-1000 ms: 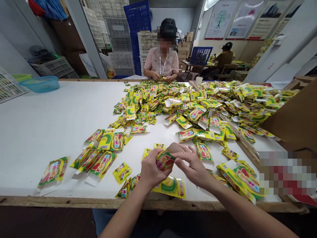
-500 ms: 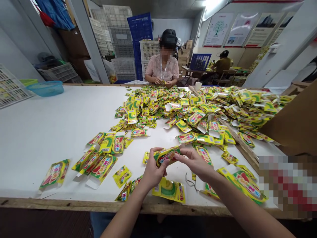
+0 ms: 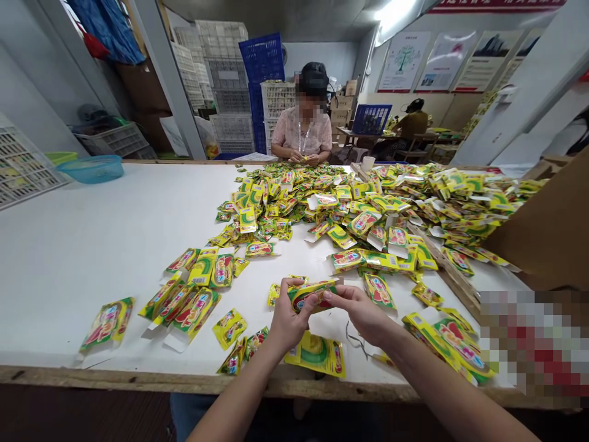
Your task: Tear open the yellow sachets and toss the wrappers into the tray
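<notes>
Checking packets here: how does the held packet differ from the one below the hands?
The held packet is raised, bowed between the left hand and right hand; the lower packet lies flat on the table. The held packet shows red; the lower packet, a green ring. Both are yellow printed packets.

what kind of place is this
Most likely a small packing workshop. Hundreds of yellow printed sachets are spread over a long white worktable, a co-worker sits handling them across it, and stacked plastic crates fill the back.
</notes>
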The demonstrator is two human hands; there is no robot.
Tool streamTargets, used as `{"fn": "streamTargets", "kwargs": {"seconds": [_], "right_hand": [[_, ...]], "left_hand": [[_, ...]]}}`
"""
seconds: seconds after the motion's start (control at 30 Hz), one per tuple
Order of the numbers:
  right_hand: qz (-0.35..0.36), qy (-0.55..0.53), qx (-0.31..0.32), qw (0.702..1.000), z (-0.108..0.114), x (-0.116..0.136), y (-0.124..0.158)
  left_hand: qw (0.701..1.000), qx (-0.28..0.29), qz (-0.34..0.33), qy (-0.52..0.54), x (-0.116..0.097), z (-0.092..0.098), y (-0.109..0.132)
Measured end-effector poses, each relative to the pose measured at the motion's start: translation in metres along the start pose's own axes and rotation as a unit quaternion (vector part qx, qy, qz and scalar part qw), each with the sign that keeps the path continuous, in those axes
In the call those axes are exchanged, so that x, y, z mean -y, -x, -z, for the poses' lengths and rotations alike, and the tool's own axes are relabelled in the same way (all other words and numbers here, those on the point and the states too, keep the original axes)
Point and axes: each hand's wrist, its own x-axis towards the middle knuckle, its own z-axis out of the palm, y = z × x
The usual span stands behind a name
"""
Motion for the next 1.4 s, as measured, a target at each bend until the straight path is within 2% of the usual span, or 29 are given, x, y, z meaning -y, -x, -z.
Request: {"fn": "streamTargets", "kwargs": {"seconds": [0.07, 0.13, 0.2, 0.27, 0.3, 0.33, 0.43, 0.47, 0.5, 0.53, 0.57, 0.6, 0.67, 0.73, 0.77, 0.8, 0.83, 0.87, 0.93, 0.97, 1.0, 1.07, 1.13, 1.2, 1.27, 1.4], "right_hand": [[-0.012, 0.0, 0.028, 1.0, 0.001, -0.001, -0.003], [-0.009, 0.004, 0.021, 1.0, 0.002, -0.006, -0.006], [0.034, 0.019, -0.049, 0.998, 0.003, -0.012, -0.007], [0.103, 0.047, -0.16, 0.981, 0.004, -0.018, -0.003], [0.122, 0.065, -0.2, 0.97, 0.004, -0.021, 0.0], [0.118, 0.083, -0.212, 0.967, 0.006, -0.021, 0.003], [0.018, 0.153, -0.134, 0.979, 0.026, -0.006, 0.011], [-0.003, 0.177, -0.119, 0.977, 0.039, 0.006, 0.012], [0.002, 0.198, -0.137, 0.971, 0.056, 0.022, 0.011], [0.026, 0.216, -0.183, 0.959, 0.076, 0.042, 0.011], [0.073, 0.219, -0.274, 0.934, 0.098, 0.063, 0.009], [0.127, 0.207, -0.382, 0.892, 0.121, 0.084, 0.008], [0.258, 0.181, -0.55, 0.774, 0.16, 0.117, 0.007], [0.319, 0.206, -0.601, 0.703, 0.178, 0.127, 0.003], [0.337, 0.247, -0.58, 0.699, 0.176, 0.121, -0.001], [0.348, 0.299, -0.531, 0.713, 0.167, 0.109, -0.005], [0.353, 0.35, -0.454, 0.739, 0.151, 0.091, -0.011], [0.352, 0.409, -0.331, 0.774, 0.129, 0.071, -0.018], [0.338, 0.452, -0.167, 0.808, 0.076, 0.029, -0.034], [0.335, 0.482, -0.051, 0.808, 0.048, 0.012, -0.041], [0.329, 0.51, 0.044, 0.793, 0.022, -0.002, -0.049], [0.288, 0.575, 0.135, 0.754, -0.023, -0.018, -0.063], [0.22, 0.655, 0.172, 0.703, -0.053, -0.024, -0.072], [0.172, 0.708, 0.174, 0.663, -0.068, -0.029, -0.077], [0.162, 0.726, 0.153, 0.651, -0.073, -0.035, -0.077], [0.174, 0.73, 0.104, 0.653, -0.064, -0.046, -0.072]], "left_hand": [[1.0, -0.013, -0.014, -0.014, 0.0, 0.001, 0.0], [0.998, -0.034, -0.036, -0.039, -0.002, 0.002, 0.0], [0.997, -0.049, -0.047, -0.042, -0.004, 0.002, -0.001], [0.997, -0.055, -0.043, -0.018, -0.005, -0.001, 0.0], [0.998, -0.043, -0.037, -0.002, -0.004, -0.002, 0.001], [1.0, -0.013, -0.024, 0.014, -0.004, -0.004, 0.002], [0.991, 0.131, 0.02, 0.033, -0.006, -0.005, 0.004], [0.987, 0.157, 0.017, 0.025, -0.008, -0.003, 0.004], [0.988, 0.157, 0.004, 0.012, -0.011, 0.003, 0.003], [0.991, 0.132, -0.015, -0.003, -0.014, 0.011, 0.001], [0.995, 0.09, -0.033, -0.018, -0.017, 0.022, -0.001], [0.998, 0.04, -0.044, -0.03, -0.02, 0.035, -0.002], [0.995, -0.063, -0.044, -0.06, -0.024, 0.067, -0.004], [0.982, -0.132, -0.026, -0.134, -0.025, 0.098, 0.0], [0.97, -0.137, -0.004, -0.199, -0.024, 0.111, 0.003], [0.953, -0.122, 0.027, -0.275, -0.023, 0.122, 0.008], [0.929, -0.091, 0.063, -0.353, -0.02, 0.129, 0.012], [0.898, -0.051, 0.097, -0.425, -0.018, 0.134, 0.017], [0.836, 0.022, 0.15, -0.527, -0.012, 0.135, 0.024], [0.812, 0.044, 0.167, -0.557, -0.009, 0.133, 0.026], [0.795, 0.055, 0.181, -0.576, -0.006, 0.13, 0.028], [0.779, 0.057, 0.201, -0.591, -0.002, 0.125, 0.029], [0.779, 0.045, 0.206, -0.591, -0.001, 0.122, 0.03], [0.781, 0.037, 0.192, -0.593, -0.002, 0.12, 0.032], [0.778, 0.045, 0.174, -0.602, -0.003, 0.117, 0.035], [0.758, 0.074, 0.157, -0.629, -0.006, 0.109, 0.04]]}}
